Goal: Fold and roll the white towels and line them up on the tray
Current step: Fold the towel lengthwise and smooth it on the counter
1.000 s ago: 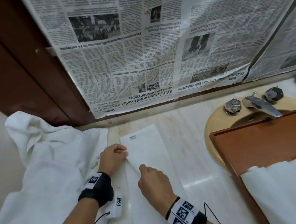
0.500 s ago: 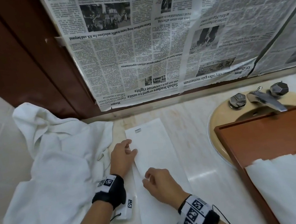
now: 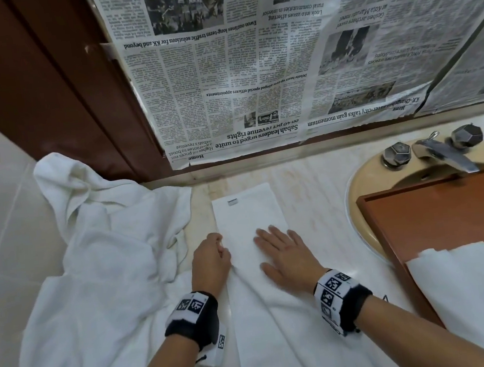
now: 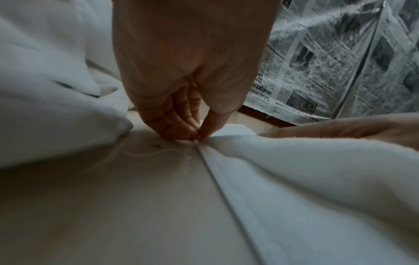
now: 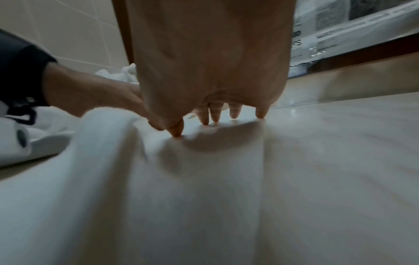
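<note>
Two hands work one folded towel [image 3: 247, 221], a long white strip lying flat on the pale tabletop [image 3: 320, 205] just left of the sink [image 3: 363, 188]. The left hand [image 3: 210, 264] has its grip pinched on the strip's left edge, thumb against curled fingertips [image 4: 190, 132]. The right hand [image 3: 287, 256] has its grip released, straight spread fingers [image 5: 234, 112] pressing the cloth flat. A wooden tray [image 3: 447, 215] sits across the sink, with white towelling [image 3: 478, 287] on its near end. Left of the sink, beyond the strip, a heap of loose towels [image 3: 99, 258] lies crumpled. Newspaper [image 3: 252, 62] covers the wall behind the sink.
</note>
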{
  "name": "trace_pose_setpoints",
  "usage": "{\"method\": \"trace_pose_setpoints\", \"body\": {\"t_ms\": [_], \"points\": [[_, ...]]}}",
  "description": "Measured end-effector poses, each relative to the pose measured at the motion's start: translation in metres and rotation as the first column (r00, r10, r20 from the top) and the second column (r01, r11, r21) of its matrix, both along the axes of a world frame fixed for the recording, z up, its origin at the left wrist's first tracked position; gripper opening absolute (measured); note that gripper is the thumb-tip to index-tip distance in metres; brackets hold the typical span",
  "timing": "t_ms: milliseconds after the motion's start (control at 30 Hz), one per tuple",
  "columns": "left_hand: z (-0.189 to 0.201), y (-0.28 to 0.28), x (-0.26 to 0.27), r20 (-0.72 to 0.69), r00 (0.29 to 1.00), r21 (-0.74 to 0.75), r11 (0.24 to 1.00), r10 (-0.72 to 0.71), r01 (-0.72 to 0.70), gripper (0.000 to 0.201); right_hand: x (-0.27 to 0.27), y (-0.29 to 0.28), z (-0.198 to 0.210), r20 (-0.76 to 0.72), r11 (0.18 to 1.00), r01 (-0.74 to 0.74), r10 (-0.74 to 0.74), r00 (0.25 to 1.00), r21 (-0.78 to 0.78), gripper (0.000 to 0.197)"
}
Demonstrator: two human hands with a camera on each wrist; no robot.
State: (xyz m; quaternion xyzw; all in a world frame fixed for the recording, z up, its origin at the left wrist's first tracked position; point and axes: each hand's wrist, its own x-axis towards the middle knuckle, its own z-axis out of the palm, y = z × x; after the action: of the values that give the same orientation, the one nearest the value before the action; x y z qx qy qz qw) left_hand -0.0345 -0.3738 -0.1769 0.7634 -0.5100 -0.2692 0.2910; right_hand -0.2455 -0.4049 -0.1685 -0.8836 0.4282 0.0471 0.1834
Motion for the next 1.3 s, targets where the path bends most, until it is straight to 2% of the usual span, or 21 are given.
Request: {"method": "trace_pose_setpoints", "body": {"t_ms": [67, 133, 200, 267, 367, 500, 633, 700, 733, 833, 933, 1000, 1067, 1133, 1200, 1300], "points": [[-0.001, 0.000, -0.005, 0.135, 0.988, -0.011, 0.997, -0.074, 0.076, 0.036, 0.004, -0.003, -0.002, -0.006, 0.999, -0.024, 0.024, 1.000, -0.032, 0.068], [-0.003, -0.001, -0.012, 0.288, 0.941, 0.022, 0.983, -0.180, 0.182, 0.044, 0.010, -0.008, -0.003, -0.013, 0.999, -0.021, 0.020, 1.000, -0.036, 0.068], [-0.004, -0.003, -0.018, 0.382, 0.880, 0.116, 0.959, -0.282, 0.257, 0.052, 0.014, -0.013, -0.011, -0.034, 1.000, -0.008, 0.007, 0.999, -0.024, 0.066], [-0.007, -0.007, -0.018, 0.436, 0.833, 0.220, 0.937, -0.342, 0.269, 0.054, 0.014, -0.017, -0.016, -0.053, 1.000, 0.006, -0.007, 0.999, -0.019, 0.065], [-0.012, -0.013, -0.008, 0.412, 0.841, 0.355, 0.912, -0.349, 0.205, 0.054, 0.004, -0.031, -0.020, -0.086, 0.996, 0.094, -0.094, 0.992, -0.006, 0.065], [-0.004, -0.019, -0.007, 0.358, 0.888, 0.365, 0.919, -0.288, 0.151, 0.056, -0.005, -0.043, -0.018, -0.088, 0.963, 0.269, -0.268, 0.959, -0.003, 0.069], [-0.006, -0.032, -0.021, 0.384, 0.862, 0.322, 0.923, -0.330, 0.210, 0.054, 0.021, -0.043, -0.012, -0.020, 0.996, 0.082, -0.082, 0.996, -0.018, 0.073], [-0.006, -0.042, -0.024, 0.383, 0.859, 0.339, 0.917, -0.340, 0.212, 0.053, 0.035, -0.054, -0.012, -0.026, 0.998, 0.056, -0.056, 0.998, 0.003, 0.081], [-0.006, -0.048, -0.024, 0.371, 0.868, 0.351, 0.915, -0.330, 0.198, 0.054, 0.038, -0.063, -0.013, -0.036, 0.997, 0.075, -0.075, 0.997, 0.000, 0.081], [-0.004, -0.061, -0.012, 0.365, 0.882, 0.376, 0.914, -0.297, 0.152, 0.056, 0.032, -0.093, -0.014, -0.083, 0.983, 0.185, -0.183, 0.980, 0.013, 0.061], [0.000, -0.064, 0.006, 0.356, 0.884, 0.402, 0.904, -0.302, 0.147, 0.057, 0.010, -0.110, -0.009, -0.121, 0.957, 0.283, -0.273, 0.954, 0.070, 0.059], [0.002, -0.057, 0.011, 0.342, 0.894, 0.406, 0.903, -0.291, 0.138, 0.058, -0.005, -0.105, -0.006, -0.110, 0.936, 0.342, -0.333, 0.937, 0.084, 0.060], [0.009, -0.044, 0.009, 0.318, 0.907, 0.389, 0.910, -0.277, 0.142, 0.059, -0.016, -0.085, 0.000, -0.071, 0.935, 0.341, -0.335, 0.939, 0.096, 0.062], [0.015, -0.021, -0.002, 0.297, 0.903, 0.353, 0.914, -0.310, 0.198, 0.058, -0.024, -0.049, 0.002, -0.037, 0.972, 0.230, -0.228, 0.973, 0.054, 0.069], [0.017, 0.002, -0.017, 0.281, 0.880, 0.381, 0.886, -0.382, 0.263, 0.060, -0.027, -0.013, -0.002, -0.003, 0.991, 0.132, -0.132, 0.991, -0.005, 0.070], [0.010, 0.017, -0.028, 0.313, 0.852, 0.446, 0.857, -0.420, 0.259, 0.060, -0.032, 0.010, -0.011, -0.065, 0.993, 0.116, -0.114, 0.991, 0.030, 0.071]]}}
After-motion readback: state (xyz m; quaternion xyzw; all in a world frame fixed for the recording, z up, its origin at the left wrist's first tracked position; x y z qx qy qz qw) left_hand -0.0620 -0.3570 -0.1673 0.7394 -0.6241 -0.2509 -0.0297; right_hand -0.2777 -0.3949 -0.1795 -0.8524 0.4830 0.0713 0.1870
